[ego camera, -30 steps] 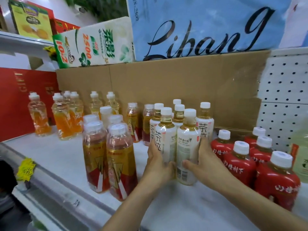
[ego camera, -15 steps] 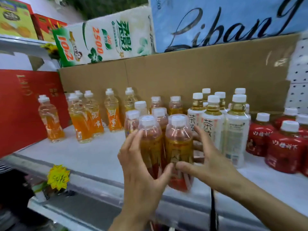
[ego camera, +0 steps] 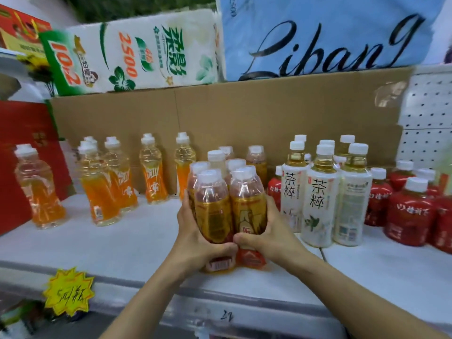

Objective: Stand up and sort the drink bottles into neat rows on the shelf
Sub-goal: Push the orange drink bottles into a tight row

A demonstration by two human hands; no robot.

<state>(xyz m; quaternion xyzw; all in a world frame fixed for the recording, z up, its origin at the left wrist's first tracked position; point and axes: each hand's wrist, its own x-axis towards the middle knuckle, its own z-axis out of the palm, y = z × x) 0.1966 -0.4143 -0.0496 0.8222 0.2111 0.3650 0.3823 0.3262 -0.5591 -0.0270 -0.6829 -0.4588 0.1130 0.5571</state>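
**Two hands square up the front pair of amber tea bottles**

Two bottles sit inside our grip; our left hand (ego camera: 195, 237) curls round the left amber bottle (ego camera: 212, 209) and our right hand (ego camera: 274, 231) curls round the right amber bottle (ego camera: 248, 204), the thumbs meeting low across their fronts; both stand upright on the shelf (ego camera: 117, 243) near its front edge. We judge the two-sided hold is there to press the pair flush together, so that they can be slid as one block into line; more amber bottles (ego camera: 234, 165) stand directly behind the grip, touching it or nearly so.

Just right of the grip stand the white tea bottles (ego camera: 318, 201), close enough that our right knuckles have little room; beyond them are the red bottles (ego camera: 411, 211); left of the grip, well apart, the orange drink bottles (ego camera: 151, 174) stand loosely spaced. A cardboard sheet (ego camera: 244, 113) backs the shelf; a yellow price tag (ego camera: 68, 291) hangs below left of the grip.
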